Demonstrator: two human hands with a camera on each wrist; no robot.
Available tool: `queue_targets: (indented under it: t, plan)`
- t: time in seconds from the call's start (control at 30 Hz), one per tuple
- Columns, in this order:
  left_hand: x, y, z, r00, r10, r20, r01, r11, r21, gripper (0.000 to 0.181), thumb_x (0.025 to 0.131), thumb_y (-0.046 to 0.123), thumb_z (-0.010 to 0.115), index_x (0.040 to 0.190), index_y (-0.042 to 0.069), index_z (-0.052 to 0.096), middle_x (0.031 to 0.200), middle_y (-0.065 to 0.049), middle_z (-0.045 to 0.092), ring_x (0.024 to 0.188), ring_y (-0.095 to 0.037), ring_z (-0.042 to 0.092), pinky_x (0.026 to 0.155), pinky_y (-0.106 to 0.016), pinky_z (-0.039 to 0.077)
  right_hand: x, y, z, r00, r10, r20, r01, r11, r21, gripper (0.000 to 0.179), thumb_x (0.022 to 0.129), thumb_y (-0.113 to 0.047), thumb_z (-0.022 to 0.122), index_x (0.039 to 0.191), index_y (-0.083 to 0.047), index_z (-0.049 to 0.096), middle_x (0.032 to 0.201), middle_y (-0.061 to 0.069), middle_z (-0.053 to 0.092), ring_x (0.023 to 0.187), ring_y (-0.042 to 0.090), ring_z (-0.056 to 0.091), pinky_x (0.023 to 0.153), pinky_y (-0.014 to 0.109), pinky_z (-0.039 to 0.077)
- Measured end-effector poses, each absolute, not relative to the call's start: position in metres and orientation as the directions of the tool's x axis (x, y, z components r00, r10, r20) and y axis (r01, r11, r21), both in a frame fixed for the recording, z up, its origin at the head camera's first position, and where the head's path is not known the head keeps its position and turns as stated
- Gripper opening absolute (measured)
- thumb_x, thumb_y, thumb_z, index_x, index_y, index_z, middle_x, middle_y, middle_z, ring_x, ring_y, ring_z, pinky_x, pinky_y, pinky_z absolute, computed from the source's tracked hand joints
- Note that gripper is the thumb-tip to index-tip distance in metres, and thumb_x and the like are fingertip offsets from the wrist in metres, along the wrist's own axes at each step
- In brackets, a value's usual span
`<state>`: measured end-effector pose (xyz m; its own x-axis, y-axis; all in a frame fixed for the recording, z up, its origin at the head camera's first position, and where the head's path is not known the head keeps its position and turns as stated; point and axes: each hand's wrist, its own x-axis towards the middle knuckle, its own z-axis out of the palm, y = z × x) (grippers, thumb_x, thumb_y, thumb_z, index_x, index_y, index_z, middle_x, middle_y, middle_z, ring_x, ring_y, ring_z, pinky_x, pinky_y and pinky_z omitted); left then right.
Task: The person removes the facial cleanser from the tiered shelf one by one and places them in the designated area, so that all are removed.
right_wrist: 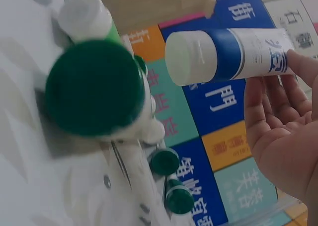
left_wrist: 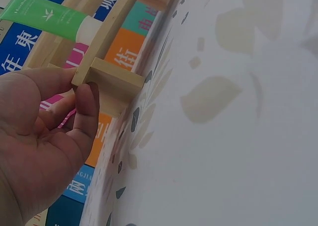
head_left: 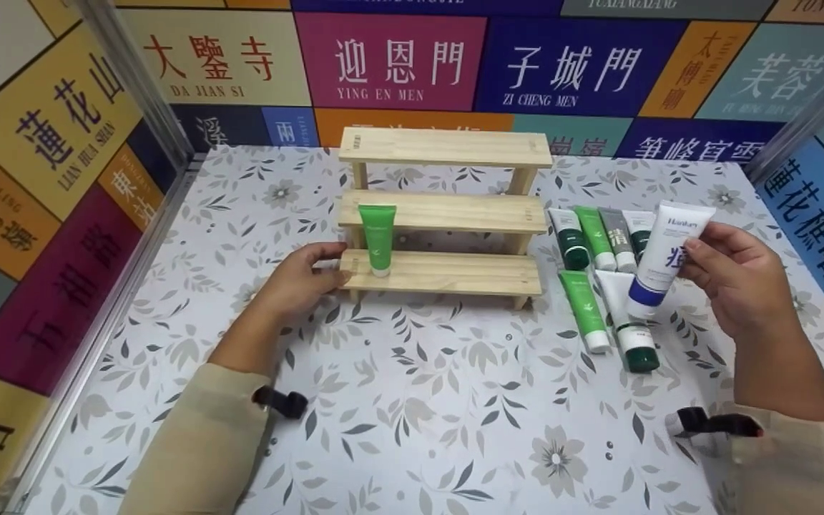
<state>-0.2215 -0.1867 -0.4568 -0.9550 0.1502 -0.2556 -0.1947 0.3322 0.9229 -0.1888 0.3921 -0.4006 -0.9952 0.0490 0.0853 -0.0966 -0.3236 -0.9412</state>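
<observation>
My right hand grips a white tube with a blue band by its flat end, cap tilted down, above the other tubes on the table. In the right wrist view its pale cap faces left. My left hand pinches the left end of the lowest step of a wooden three-step rack; in the left wrist view, thumb and finger meet the plank's corner. A green tube stands cap down on that lowest step, near its left end.
Right of the rack, several tubes lie in two rows, among them a green tube and a white tube with a dark green cap. A flower-patterned cloth covers the table. Printed panels enclose the back and sides.
</observation>
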Motion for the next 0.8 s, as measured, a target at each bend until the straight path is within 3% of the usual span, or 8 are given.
queue_targets:
  t: [0.3,0.5,0.8]
  plan:
    - [-0.221,-0.187,-0.457,-0.957,0.151,-0.248,-0.187,0.330,0.925,0.060,0.100,0.016,0.072,0.156,0.011,0.052,0.157,-0.007,0.057,0.112,-0.021,0.071,0.085,-0.032,0.063,-0.194,0.439,-0.413,-0.975,0.014,-0.222,0.216,-0.164,-0.962,0.021,0.105,-0.010,0.068,0.122,-0.016,0.077,0.109,-0.006,0.079,0.091,0.011,0.075,0.078,0.024,0.064]
    - [-0.221,-0.186,-0.456,-0.956,0.151,-0.252,-0.194,0.320,0.927,0.061,0.100,0.015,0.072,0.157,0.012,0.052,0.157,-0.007,0.056,0.106,-0.019,0.071,0.081,-0.032,0.063,-0.200,0.461,-0.426,-0.920,-0.092,-0.381,0.390,-0.101,-0.915,0.021,0.108,-0.008,0.062,0.112,-0.019,0.078,0.105,-0.004,0.081,0.087,0.015,0.077,0.077,0.028,0.065]
    - [-0.221,-0.186,-0.456,-0.950,0.151,-0.274,-0.222,0.293,0.930,0.060,0.100,0.012,0.070,0.157,0.012,0.051,0.156,-0.007,0.056,0.105,-0.018,0.070,0.077,-0.028,0.061,-0.205,0.470,-0.441,-0.845,-0.071,-0.530,0.532,-0.007,-0.847,0.017,0.106,-0.014,0.067,0.104,-0.025,0.079,0.100,-0.006,0.081,0.088,0.013,0.078,0.077,0.028,0.066]
